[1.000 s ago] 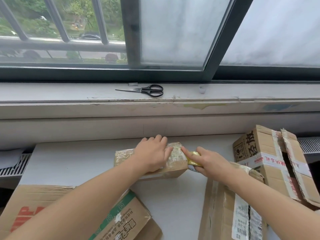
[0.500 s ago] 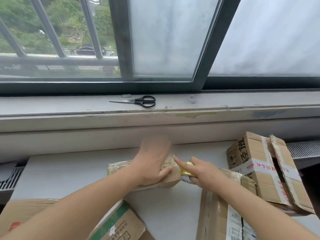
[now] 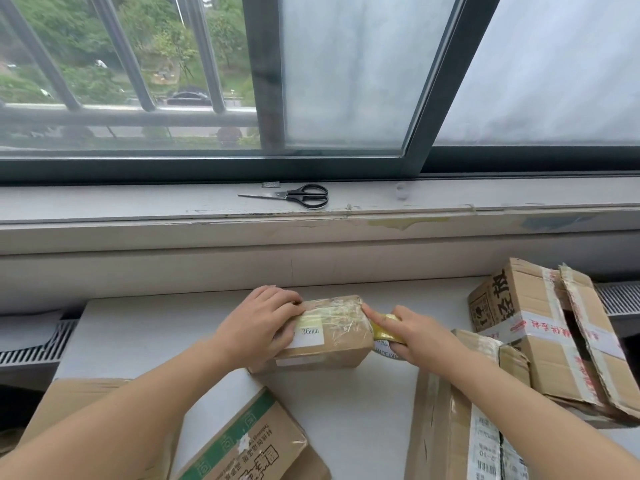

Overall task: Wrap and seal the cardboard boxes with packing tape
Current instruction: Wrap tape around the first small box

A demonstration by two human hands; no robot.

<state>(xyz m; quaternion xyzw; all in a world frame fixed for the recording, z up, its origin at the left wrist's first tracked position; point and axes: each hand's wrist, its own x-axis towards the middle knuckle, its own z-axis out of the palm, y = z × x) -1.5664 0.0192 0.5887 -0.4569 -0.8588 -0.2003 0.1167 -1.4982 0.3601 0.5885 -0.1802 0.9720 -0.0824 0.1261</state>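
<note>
A small cardboard box (image 3: 332, 336), wrapped in crinkled clear tape and bearing a white "36mm" label, lies on the white table (image 3: 346, 403). My left hand (image 3: 263, 323) grips its left end, fingers curled over the top. My right hand (image 3: 412, 336) holds a roll of packing tape (image 3: 384, 336) with a yellow core against the box's right end, the index finger stretched out to the box's top right corner.
Black-handled scissors (image 3: 301, 195) lie on the window sill. A tall taped box (image 3: 550, 337) stands at the right, another box (image 3: 464, 420) lies under my right forearm, and a green-printed box (image 3: 249, 445) sits under my left arm.
The box has been turned so that its labelled face shows toward me. My left hand slid from the top middle to the left end. The right hand stays at the right end with the roll.
</note>
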